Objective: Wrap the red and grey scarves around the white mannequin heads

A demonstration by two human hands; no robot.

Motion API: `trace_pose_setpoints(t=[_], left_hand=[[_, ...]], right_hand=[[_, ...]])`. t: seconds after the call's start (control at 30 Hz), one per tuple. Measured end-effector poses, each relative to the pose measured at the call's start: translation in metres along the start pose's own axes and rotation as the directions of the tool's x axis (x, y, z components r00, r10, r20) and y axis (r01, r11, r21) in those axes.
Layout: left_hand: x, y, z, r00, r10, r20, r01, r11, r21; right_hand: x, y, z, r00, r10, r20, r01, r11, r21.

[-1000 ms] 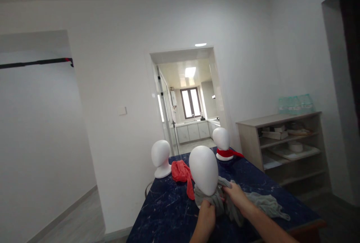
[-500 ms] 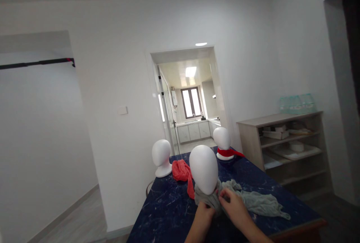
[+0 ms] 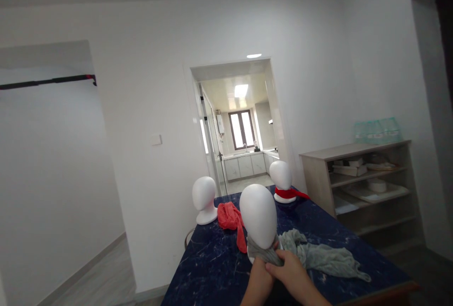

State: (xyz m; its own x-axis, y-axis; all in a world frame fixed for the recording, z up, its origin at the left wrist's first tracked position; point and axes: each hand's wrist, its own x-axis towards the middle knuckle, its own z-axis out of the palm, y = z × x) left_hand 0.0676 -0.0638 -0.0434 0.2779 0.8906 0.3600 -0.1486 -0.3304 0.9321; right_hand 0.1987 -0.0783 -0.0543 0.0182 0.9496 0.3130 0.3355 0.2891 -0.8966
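Observation:
A white mannequin head stands at the near part of the table, with a grey scarf wrapped round its neck. Just below the chin, my left hand is closed on the scarf at the front. Close against it, my right hand also grips the scarf, its thumb pressed towards the left hand. The fingertips are partly hidden behind the hands and cloth. Beyond my right hand, a crumpled grey-green cloth trails to the right over the tabletop; whether it joins the wrapped scarf I cannot tell.
A coral-red scarf lies left of the near head. A bare mannequin head stands at the left edge, and another mannequin head with a red scarf farther back. The dark blue table faces a doorway; a shelf unit stands right.
My hands have come together below the chin, the right one moving down and left. The grey scarf round the neck now sits tighter and more bunched. The view has shifted slightly.

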Motion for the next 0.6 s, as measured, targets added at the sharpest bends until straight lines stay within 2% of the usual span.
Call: trace_pose_setpoints(t=[0.1, 0.17, 0.37, 0.5, 0.6], left_hand=[[0.005, -0.009, -0.005, 0.995, -0.087, -0.052, 0.092, 0.989, 0.118], [0.009, -0.016, -0.01, 0.984, -0.138, -0.111, 0.151, 0.981, 0.119], [0.013, -0.027, -0.015, 0.989, -0.147, -0.019, 0.142, 0.978, -0.151], [0.012, -0.027, -0.013, 0.968, -0.237, -0.087, 0.204, 0.936, -0.287], [0.011, -0.029, -0.01, 0.948, -0.286, -0.139, 0.231, 0.919, -0.318]], right_hand=[[0.005, 0.006, -0.001, 1.0, -0.016, -0.015, 0.016, 1.0, -0.007], [0.008, 0.012, -0.002, 0.997, -0.031, -0.067, 0.03, 0.999, -0.021], [0.01, 0.021, -0.006, 0.989, -0.047, -0.143, 0.031, 0.993, -0.112], [0.009, 0.025, -0.007, 0.986, -0.058, -0.157, 0.033, 0.988, -0.154], [0.009, 0.032, -0.008, 0.979, -0.061, -0.197, 0.017, 0.977, -0.214]])
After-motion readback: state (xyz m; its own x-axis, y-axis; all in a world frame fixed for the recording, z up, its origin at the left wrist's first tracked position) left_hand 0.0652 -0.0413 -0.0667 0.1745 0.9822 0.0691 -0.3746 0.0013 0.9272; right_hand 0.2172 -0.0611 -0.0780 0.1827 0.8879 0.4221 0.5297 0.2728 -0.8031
